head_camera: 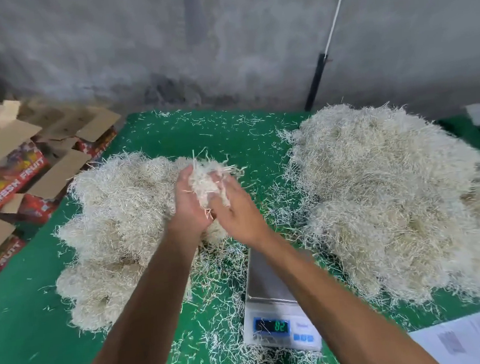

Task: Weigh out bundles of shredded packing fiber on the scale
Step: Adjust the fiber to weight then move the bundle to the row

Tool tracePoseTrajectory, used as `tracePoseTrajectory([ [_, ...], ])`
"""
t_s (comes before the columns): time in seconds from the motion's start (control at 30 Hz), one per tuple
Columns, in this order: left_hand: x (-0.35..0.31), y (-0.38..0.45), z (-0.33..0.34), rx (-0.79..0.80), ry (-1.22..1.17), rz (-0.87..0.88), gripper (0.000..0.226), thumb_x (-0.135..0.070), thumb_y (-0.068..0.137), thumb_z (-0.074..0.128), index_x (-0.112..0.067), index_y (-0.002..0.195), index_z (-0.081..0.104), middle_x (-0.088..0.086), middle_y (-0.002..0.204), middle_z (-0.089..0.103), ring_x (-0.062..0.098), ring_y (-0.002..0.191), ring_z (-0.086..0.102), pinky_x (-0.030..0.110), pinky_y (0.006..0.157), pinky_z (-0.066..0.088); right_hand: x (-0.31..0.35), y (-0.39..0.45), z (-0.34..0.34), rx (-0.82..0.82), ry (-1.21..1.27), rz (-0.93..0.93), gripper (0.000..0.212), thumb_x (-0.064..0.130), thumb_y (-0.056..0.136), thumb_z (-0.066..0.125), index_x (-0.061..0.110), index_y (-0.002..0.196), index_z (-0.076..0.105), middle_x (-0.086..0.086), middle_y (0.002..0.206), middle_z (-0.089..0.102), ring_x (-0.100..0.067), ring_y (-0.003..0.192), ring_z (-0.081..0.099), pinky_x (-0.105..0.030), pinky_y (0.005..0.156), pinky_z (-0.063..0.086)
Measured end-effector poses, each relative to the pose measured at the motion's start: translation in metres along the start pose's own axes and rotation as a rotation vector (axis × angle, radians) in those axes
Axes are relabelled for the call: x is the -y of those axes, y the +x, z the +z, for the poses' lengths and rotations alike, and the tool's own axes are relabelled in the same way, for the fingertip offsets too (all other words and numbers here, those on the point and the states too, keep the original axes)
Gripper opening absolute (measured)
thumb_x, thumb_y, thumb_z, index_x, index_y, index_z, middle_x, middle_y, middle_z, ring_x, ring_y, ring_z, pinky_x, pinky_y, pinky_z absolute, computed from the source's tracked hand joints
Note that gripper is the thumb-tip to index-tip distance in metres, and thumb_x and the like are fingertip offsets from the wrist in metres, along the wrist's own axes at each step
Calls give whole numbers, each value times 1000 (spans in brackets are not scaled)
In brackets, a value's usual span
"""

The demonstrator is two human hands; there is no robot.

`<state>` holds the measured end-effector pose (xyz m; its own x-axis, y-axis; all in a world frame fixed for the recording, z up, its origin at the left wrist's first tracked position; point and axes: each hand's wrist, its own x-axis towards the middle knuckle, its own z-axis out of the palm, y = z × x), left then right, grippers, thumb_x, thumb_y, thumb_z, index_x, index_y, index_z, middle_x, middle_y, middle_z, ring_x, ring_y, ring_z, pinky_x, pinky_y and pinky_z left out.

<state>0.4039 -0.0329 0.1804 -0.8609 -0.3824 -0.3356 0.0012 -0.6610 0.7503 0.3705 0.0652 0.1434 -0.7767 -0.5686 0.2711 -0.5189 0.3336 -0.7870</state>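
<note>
Pale shredded fiber is sitting bunched in a small bundle between both hands, raised beyond the far end of the scale. The left hand is cupping it from beneath with fingers curled round it, and the right hand is pressing in from the side, fingers wrapping the tuft. The scale's pan is showing bare metal while its display is reading 82. Loose strands are poking out of the grip; they could be shedding onto the green counter or the weighed heap left of the scale, spoiling the measured amount.
</note>
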Motion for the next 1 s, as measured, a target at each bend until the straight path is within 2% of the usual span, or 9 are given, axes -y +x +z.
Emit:
tracePoseTrajectory([
  [0.07,13,1,6,10,162,17,48,-43,108,30,-9,135,49,11,111,57,28,131,50,27,101,48,13,4,-1,5,43,-62,69,70,102,33,29,156,41,-2,161,41,-17,149,37,-55,122,33],
  [0.2,1,1,30,122,219,-71,48,-43,95,52,-17,135,53,17,140,51,38,135,47,60,109,39,4,22,-35,-159,131,126,59,61,104,40,27,152,46,-2,155,48,-16,140,47,-53,116,41],
  [0.27,-16,11,23,-90,88,-113,58,-47,91,56,-13,137,53,15,146,47,36,136,45,57,110,40,0,15,-41,-95,-8,2,51,48,108,39,17,145,54,-8,143,57,-22,133,51,-55,112,42],
  [0.4,1,-2,52,61,-533,-144,80,-56,100,47,18,129,51,34,124,53,32,123,51,40,114,37,17,18,-30,-66,-46,-214,51,51,108,36,21,146,52,-7,131,65,-18,122,57,-50,108,47],
  [0.53,6,-2,50,83,14,-184,51,-42,98,43,-6,119,71,19,119,68,33,98,72,51,80,58,0,21,-68,-128,-72,-21,59,51,109,30,12,149,48,-14,133,65,-23,119,58,-55,113,42],
  [0.6,-8,19,30,59,-106,-107,52,-43,94,44,-3,93,77,15,94,72,29,82,73,44,76,60,-1,11,-60,-70,-179,-81,61,47,109,24,8,149,47,-20,114,69,-26,101,58,-52,104,45],
  [0.77,38,12,36,-6,28,-99,44,-47,107,32,-15,105,60,7,100,65,14,91,66,39,84,55,11,24,-47,-110,-13,-138,68,53,111,12,12,108,66,-5,90,68,-10,77,62,-41,87,52],
  [0.87,14,-2,40,113,54,-162,37,-43,99,53,-12,114,66,12,100,74,25,86,73,41,74,61,-16,18,-60,-52,-274,-29,72,38,113,4,6,101,67,-14,86,70,-20,83,68,-47,108,46],
  [1.0,-2,6,4,-249,474,27,82,-41,86,76,-23,153,32,12,154,39,35,135,43,61,107,40,-20,-3,-18,226,-162,-12,69,53,109,6,18,70,51,4,60,44,-6,51,43,-36,67,48],
])
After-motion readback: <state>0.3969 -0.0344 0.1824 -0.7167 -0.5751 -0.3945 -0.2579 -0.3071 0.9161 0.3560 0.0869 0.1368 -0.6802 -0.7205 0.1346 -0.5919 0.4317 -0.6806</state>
